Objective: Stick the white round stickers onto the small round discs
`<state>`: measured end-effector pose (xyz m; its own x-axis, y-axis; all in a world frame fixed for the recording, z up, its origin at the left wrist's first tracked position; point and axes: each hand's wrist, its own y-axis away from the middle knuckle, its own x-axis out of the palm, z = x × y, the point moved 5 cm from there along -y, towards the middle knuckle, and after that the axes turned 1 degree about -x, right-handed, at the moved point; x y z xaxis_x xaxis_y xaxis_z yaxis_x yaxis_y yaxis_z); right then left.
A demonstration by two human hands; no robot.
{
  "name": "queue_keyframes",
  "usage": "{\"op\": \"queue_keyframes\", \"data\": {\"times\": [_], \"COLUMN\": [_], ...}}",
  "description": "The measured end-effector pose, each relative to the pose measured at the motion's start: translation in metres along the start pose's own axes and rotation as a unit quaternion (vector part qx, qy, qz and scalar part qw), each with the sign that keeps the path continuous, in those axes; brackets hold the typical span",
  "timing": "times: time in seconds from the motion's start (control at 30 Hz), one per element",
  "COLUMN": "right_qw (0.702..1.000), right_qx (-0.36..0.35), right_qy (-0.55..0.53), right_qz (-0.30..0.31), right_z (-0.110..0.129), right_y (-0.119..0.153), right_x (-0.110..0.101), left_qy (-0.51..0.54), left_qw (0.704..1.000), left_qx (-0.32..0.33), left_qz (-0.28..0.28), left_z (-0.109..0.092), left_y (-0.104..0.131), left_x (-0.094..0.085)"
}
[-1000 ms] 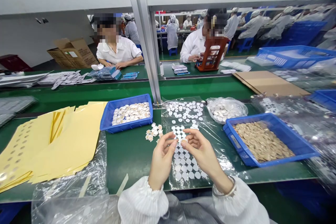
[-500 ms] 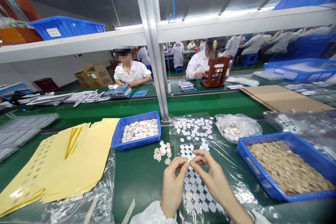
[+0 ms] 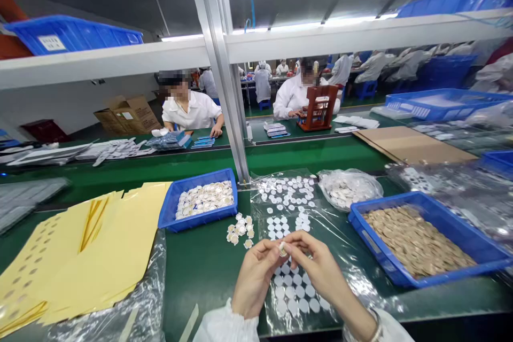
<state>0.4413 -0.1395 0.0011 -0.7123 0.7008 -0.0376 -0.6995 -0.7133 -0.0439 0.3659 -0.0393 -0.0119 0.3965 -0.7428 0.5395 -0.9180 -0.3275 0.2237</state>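
A small round disc [image 3: 282, 249], pale with a tan middle, is pinched between the fingertips of both hands. My left hand [image 3: 256, 272] grips it from the left, and my right hand [image 3: 315, 264] closes on it from the other side. Below them, rows of white round discs [image 3: 290, 293] lie on a clear plastic sheet [image 3: 336, 248]. To the left of my hands is a loose group of tan-and-white discs [image 3: 240, 230] on the green table. Part of the rows is hidden behind my hands.
A blue tray [image 3: 196, 223] of white-edged discs stands at left, and another blue tray [image 3: 395, 272] of tan discs at right. Yellow sheets [image 3: 116, 246] cover the left side. A bag of discs [image 3: 350, 189] lies behind. A metal post [image 3: 224, 75] rises ahead; co-workers sit beyond.
My view has swung slightly to the right, so the scene sits further left. The disc is tilted more toward me, showing its tan face, still between both hands.
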Motion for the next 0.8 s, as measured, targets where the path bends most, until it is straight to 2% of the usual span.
{"op": "queue_keyframes", "data": {"times": [0.23,0.33,0.43,0.57,0.63,0.8], "right_qw": [0.998,0.998,0.991,0.954,0.942,0.932], "right_qx": [0.047,0.041,-0.049,-0.206,-0.242,-0.275], "right_qy": [-0.038,-0.001,0.080,0.174,0.192,0.209], "right_qz": [-0.025,-0.051,-0.092,-0.131,-0.130,-0.112], "right_z": [-0.005,-0.007,0.000,0.016,0.022,0.031], "right_y": [0.004,0.007,0.011,0.019,0.021,0.023], "right_x": [-0.002,-0.005,-0.010,-0.012,-0.012,-0.011], "left_qy": [0.033,0.051,0.076,0.102,0.106,0.108], "left_qw": [0.999,0.998,0.996,0.993,0.991,0.991], "left_qx": [-0.032,-0.044,-0.049,-0.067,-0.074,-0.073], "left_qz": [0.005,0.007,-0.002,0.005,0.016,0.020], "left_z": [0.001,0.007,0.013,0.017,0.017,0.013], "left_y": [0.000,-0.003,-0.006,-0.005,-0.004,0.000], "left_x": [0.002,0.001,-0.001,0.000,0.001,0.003]}}
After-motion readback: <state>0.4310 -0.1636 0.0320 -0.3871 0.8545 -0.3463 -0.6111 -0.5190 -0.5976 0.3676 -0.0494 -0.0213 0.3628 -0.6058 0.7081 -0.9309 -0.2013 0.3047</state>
